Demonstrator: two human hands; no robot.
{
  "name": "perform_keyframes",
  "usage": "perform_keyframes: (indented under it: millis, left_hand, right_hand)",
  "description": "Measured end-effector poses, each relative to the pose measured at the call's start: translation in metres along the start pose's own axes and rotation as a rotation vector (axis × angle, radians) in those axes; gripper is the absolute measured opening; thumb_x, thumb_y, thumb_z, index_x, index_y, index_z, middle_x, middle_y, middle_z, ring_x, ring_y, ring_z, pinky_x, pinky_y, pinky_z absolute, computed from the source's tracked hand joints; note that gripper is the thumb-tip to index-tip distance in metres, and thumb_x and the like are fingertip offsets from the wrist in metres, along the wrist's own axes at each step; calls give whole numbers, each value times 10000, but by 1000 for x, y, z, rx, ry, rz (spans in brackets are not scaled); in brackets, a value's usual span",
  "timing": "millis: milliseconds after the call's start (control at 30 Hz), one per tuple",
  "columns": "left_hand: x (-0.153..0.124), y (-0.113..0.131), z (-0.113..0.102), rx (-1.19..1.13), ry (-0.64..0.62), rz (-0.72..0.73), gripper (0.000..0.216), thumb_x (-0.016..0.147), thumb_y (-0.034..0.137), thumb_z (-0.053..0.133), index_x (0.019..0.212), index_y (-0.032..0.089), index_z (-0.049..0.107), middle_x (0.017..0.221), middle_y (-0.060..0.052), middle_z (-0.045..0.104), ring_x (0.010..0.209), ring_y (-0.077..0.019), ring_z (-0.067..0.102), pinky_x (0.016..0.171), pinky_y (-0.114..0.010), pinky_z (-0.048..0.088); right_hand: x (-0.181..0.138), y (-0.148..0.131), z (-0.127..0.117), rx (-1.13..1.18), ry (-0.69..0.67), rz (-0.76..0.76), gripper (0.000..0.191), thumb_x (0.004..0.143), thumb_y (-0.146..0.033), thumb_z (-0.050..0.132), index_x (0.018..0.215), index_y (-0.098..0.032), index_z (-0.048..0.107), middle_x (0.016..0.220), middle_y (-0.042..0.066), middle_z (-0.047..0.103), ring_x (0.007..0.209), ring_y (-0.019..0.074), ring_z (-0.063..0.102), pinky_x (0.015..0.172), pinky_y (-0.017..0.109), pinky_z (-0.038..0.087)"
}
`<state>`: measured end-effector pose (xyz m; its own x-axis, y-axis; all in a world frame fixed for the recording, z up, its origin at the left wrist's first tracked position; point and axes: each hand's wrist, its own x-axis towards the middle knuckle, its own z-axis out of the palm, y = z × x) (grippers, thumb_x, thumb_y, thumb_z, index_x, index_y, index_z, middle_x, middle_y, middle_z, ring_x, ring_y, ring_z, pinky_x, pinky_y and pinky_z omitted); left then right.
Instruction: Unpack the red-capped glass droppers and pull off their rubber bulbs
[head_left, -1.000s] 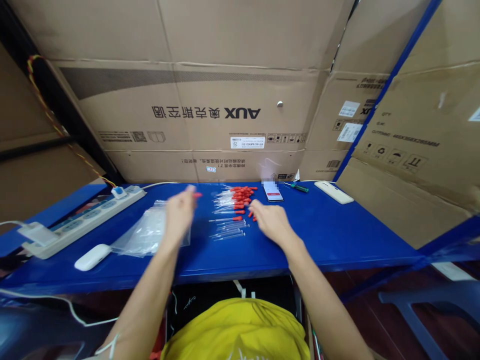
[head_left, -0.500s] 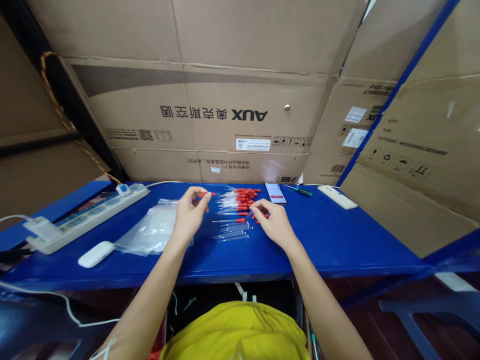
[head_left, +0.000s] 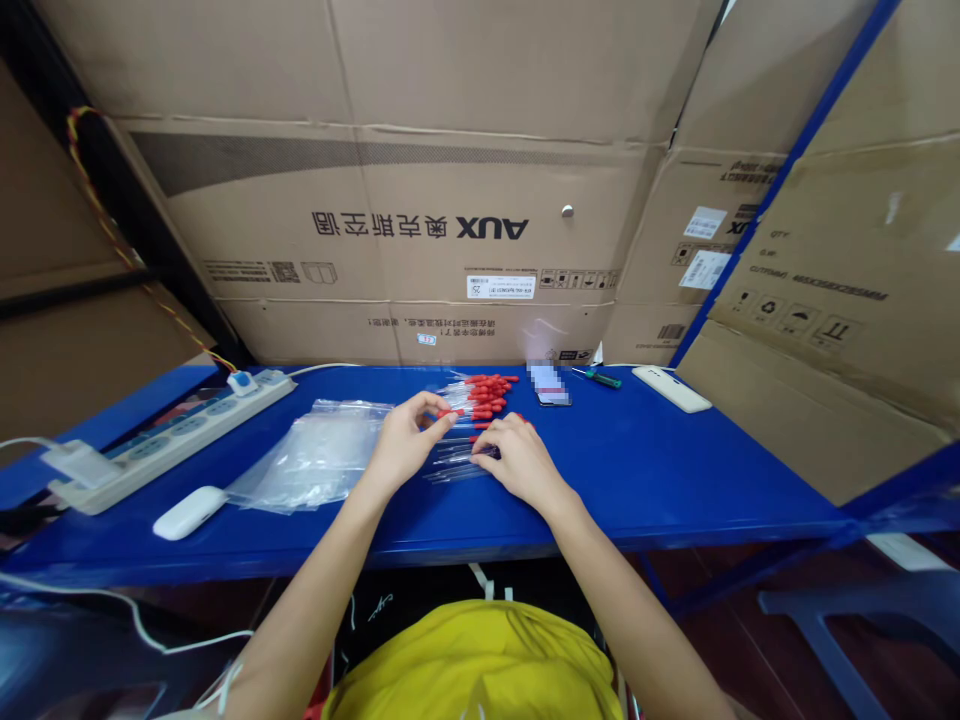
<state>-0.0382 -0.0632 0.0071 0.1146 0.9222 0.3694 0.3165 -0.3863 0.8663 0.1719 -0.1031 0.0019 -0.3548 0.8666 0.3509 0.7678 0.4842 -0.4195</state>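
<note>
In the head view, the clear droppers (head_left: 466, 420) with red bulbs lie in a loose pile on the blue worktop (head_left: 675, 470), long axes running left to right, bulbs toward the right. The left hand (head_left: 405, 445) pinches one at the pile's left edge; the right hand (head_left: 517, 462) rests, fingers curled, on the near tubes, so both are at the pile.

We see the left hand (head_left: 401, 450) and right hand (head_left: 517, 462) close together on the blue table (head_left: 675, 470), fingers on clear droppers with red bulbs (head_left: 480, 395). Plastic bags (head_left: 315, 465) lie left, beside a white power strip (head_left: 169, 435).
</note>
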Motion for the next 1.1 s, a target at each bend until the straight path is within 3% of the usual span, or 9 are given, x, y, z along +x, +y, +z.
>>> perform_keyframes:
  millis: [200, 333, 433, 500, 633, 733, 800, 1100]
  left_hand:
    - [-7, 4, 7, 157, -71, -32, 301, 908, 489, 644, 896, 193, 694, 778, -4, 701, 654, -143, 582, 652, -253, 446]
    - [-12, 14, 13, 114, -144, 0, 358, 943, 510, 588, 895, 187, 733, 832, -16, 728, 733, -162, 605, 671, -250, 435]
    - [-13, 18, 16, 73, -241, -10, 421, 963, 546, 552, 890, 178, 743, 808, -24, 729, 723, -179, 615, 655, -262, 435]
    - [-12, 18, 16, 91, -238, -16, 456, 1003, 554, 488, 930, 181, 740, 854, -36, 750, 758, -198, 651, 699, -283, 465]
    - [-12, 9, 11, 377, -147, 76, 308, 1038, 424, 489, 1038, 212, 712, 1050, -61, 773, 981, -255, 685, 891, -349, 490]
    - [-13, 0, 8, 641, -166, 123, 145, 992, 243, 554, 1034, 220, 690, 1069, -69, 764, 1014, -279, 654, 890, -370, 493]
    - [-14, -5, 8, 738, -201, 133, 187, 968, 145, 539, 1047, 223, 690, 1093, -76, 759, 1032, -283, 646, 881, -371, 499]
    - [-13, -9, 11, 824, -251, 135, 284, 966, 87, 516, 1060, 207, 757, 1103, -107, 744, 1043, -293, 654, 924, -398, 505]
  right_hand:
    - [0, -1, 3, 25, 47, 38, 70, 912, -289, 797, 953, -236, 776, 978, 56, 767, 1007, 251, 609, 901, 384, 455]
    - [4, -3, 4, 403, 164, 70, 200, 929, -322, 751, 1107, -232, 735, 862, 5, 756, 843, 191, 670, 826, 316, 499]
    - [6, -2, 2, 630, 228, 67, 161, 938, -359, 702, 1023, -228, 742, 833, -4, 760, 775, 174, 699, 780, 291, 520]
    - [7, 3, -2, 655, 276, 96, 154, 918, -372, 703, 954, -226, 735, 844, 6, 771, 777, 181, 714, 754, 286, 523]
    - [5, 25, -14, 441, 347, 276, 96, 913, -329, 670, 925, -240, 704, 813, -2, 773, 735, 183, 712, 723, 282, 503]
    - [3, 41, -22, 206, 333, 421, 75, 935, -322, 666, 953, -253, 690, 838, -2, 795, 801, 199, 725, 741, 288, 469]
    - [1, 47, -25, 96, 304, 483, 74, 945, -333, 677, 947, -262, 696, 887, 1, 807, 856, 208, 730, 734, 288, 447]
    - [-1, 42, -24, -116, 171, 586, 122, 957, -376, 687, 981, -307, 785, 1026, 30, 802, 973, 249, 726, 690, 298, 414]
